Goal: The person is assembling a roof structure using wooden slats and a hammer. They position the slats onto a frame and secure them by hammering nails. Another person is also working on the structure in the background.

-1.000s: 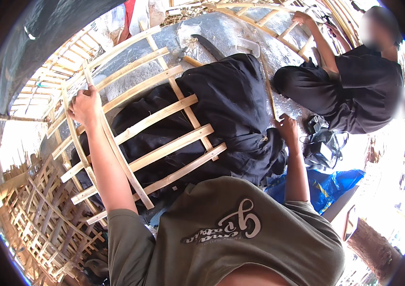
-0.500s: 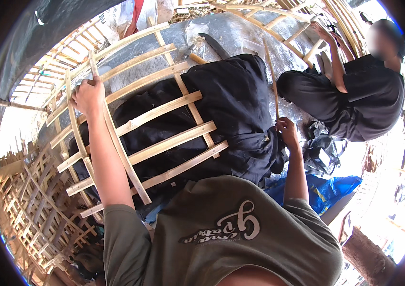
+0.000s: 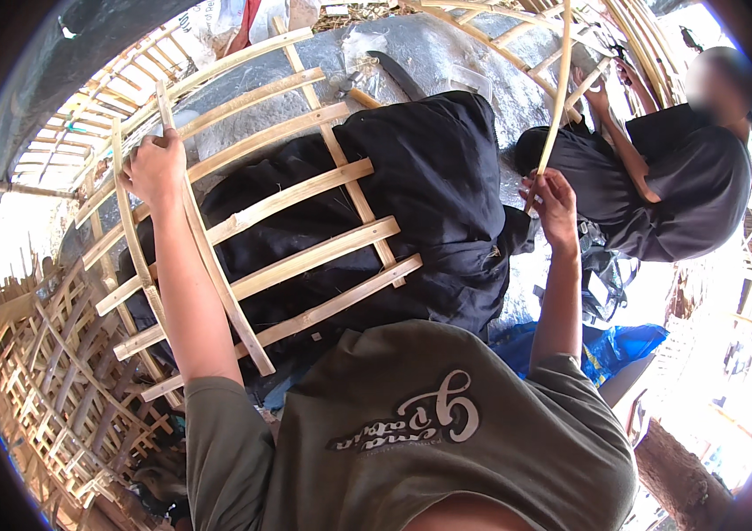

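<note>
A lattice of pale bamboo strips (image 3: 305, 257) lies across my black-trousered legs (image 3: 429, 186). My left hand (image 3: 157, 166) grips a long cross strip (image 3: 208, 257) at the lattice's upper left. My right hand (image 3: 553, 199) is raised beside my knee and holds a thin bamboo strip (image 3: 557, 106) that runs upward out of view.
A person in black (image 3: 659, 177) sits at the upper right, hands on another bamboo frame (image 3: 606, 53). A finished bamboo lattice (image 3: 57, 389) lies at the lower left. A blade (image 3: 398, 75) rests on the grey sheet (image 3: 447, 53) ahead. A blue bag (image 3: 606, 345) sits to my right.
My right hand has lifted from my knee and now holds a thin strip upright. My left hand stays on the cross strip.
</note>
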The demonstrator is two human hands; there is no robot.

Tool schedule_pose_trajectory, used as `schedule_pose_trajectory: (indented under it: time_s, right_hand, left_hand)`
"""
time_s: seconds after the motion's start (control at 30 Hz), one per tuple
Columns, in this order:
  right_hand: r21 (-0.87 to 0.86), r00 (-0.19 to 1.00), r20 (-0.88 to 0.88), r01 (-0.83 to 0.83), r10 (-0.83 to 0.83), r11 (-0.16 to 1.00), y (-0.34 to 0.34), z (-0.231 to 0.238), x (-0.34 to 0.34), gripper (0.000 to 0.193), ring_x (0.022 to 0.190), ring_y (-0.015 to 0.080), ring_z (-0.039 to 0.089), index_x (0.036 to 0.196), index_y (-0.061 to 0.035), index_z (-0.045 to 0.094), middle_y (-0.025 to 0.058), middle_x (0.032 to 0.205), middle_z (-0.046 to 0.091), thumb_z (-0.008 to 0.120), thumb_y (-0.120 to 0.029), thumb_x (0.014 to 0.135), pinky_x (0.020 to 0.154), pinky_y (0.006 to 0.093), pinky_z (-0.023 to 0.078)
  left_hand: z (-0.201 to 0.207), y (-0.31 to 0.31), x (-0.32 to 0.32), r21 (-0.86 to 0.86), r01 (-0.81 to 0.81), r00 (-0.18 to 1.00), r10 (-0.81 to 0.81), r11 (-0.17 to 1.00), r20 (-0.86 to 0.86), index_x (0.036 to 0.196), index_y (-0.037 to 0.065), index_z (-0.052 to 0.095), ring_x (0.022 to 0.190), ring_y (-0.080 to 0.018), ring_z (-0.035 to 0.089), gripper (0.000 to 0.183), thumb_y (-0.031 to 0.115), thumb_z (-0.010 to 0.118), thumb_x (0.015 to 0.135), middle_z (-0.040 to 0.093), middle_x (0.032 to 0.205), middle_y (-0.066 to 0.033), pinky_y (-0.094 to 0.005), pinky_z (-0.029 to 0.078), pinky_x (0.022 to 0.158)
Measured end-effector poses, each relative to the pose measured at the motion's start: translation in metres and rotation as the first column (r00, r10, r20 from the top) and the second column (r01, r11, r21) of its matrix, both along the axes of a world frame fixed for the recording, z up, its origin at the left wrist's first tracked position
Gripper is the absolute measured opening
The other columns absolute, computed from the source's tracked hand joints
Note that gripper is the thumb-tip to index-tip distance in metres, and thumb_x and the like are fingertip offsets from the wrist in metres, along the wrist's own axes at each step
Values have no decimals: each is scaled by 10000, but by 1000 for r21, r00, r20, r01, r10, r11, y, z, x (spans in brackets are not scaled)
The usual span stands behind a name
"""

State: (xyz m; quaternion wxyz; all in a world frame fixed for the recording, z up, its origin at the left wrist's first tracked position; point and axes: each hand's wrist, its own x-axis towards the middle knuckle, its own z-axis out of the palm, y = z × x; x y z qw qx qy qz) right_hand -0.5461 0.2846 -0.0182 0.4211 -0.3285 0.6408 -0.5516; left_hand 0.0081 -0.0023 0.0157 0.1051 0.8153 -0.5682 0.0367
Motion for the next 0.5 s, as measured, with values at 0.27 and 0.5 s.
schedule_pose_trajectory:
  time_s: [0.27, 0.5]
  right_hand:
    - [-165, 882, 438, -111, 174, 980, -9, 11, 2, 160, 1088, 267, 665, 1156, -73, 546, 106, 1236, 602, 540, -176, 1034, 861, 431, 599]
    - [-162, 852, 486, -134, 197, 978, -10, 10, 18, 188, 1145, 293, 632, 1169, -83, 529, 112, 1258, 592, 543, -210, 1032, 894, 457, 574]
  left_hand:
    - [-2, 0, 0, -3, 12, 1000, -12, 1000, -7, 1021, 151, 748, 1255, -354, 522, 462, 524, 488, 939, 671, 1206, -141, -535, 212, 1173]
    - [1, -1, -3, 17, 16, 1000, -16, 1000, -13, 1041, 155, 747, 1264, -356, 518, 455, 520, 498, 934, 675, 1204, -147, -553, 201, 1173]
